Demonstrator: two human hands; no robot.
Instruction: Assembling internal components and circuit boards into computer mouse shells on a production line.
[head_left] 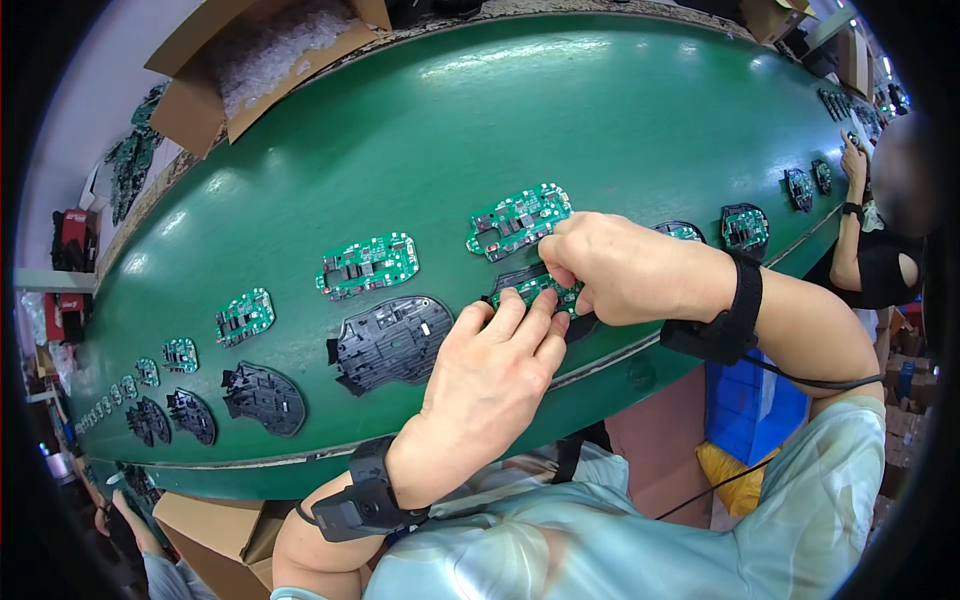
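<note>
A green circuit board (568,297) lies over a black plastic shell (519,276) in front of me, both partly covered by my hands. My left hand (490,375) rests its outstretched fingertips on that board from the near left. Over the board's right part, my right hand (640,268) is closed with thumb and fingers bent together; whatever they pinch, if anything, is hidden. Just beyond my hands lies another green circuit board (518,222). To the left, a black shell (390,343) lies below a further circuit board (368,265).
Along the green table (440,130), several boards and shells form two rows toward the left. More boards in shells (745,229) lie to the right. An open cardboard box (270,60) stands at the far left. At right, a co-worker's hand (853,160) reaches over the table.
</note>
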